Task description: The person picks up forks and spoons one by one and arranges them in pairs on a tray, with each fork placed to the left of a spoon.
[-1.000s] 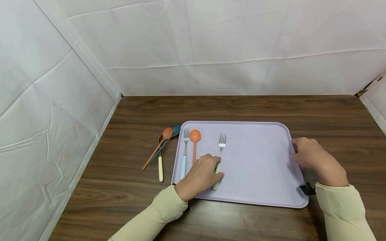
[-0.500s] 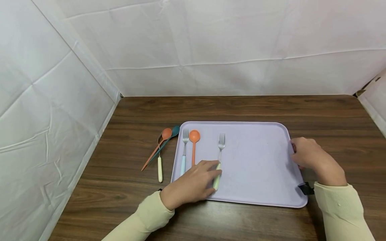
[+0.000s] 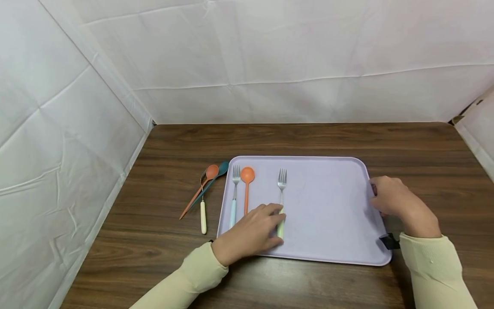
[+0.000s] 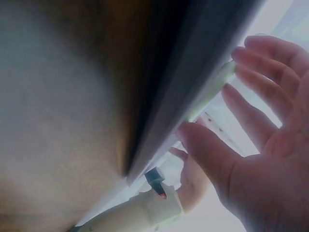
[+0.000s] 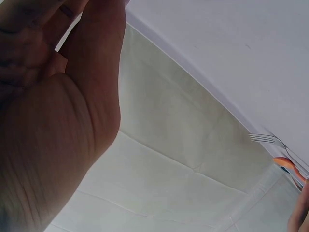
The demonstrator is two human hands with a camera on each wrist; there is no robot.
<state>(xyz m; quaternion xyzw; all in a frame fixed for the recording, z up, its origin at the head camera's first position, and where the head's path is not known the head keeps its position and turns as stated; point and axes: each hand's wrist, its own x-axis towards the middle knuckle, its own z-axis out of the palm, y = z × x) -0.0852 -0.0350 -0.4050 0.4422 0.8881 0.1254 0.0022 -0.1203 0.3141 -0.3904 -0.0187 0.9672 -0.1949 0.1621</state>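
Observation:
A lilac tray (image 3: 328,206) lies on the wooden table. On it, from left to right, are a fork with a light blue handle (image 3: 233,212), an orange spoon (image 3: 247,175) and a fork with a pale green handle (image 3: 282,180). My left hand (image 3: 251,234) rests over the tray's near edge, its loosely spread fingertips touching the green handle. In the left wrist view, thumb and fingers stand apart along that handle (image 4: 212,92). At the tray's right rim my right hand (image 3: 393,197) grips the edge; its fingertips are mostly hidden.
Left of the tray, on the table (image 3: 154,180), lie a coral spoon (image 3: 212,171), a teal spoon (image 3: 223,167) and a utensil with a cream handle (image 3: 203,218), their upper parts crossing. White cloth walls (image 3: 270,56) stand behind and at the sides.
My left hand drew back a little from the green-handled fork, then moved right again. The fork's handle end has shifted right, so it lies straighter. My right hand stays on the rim.

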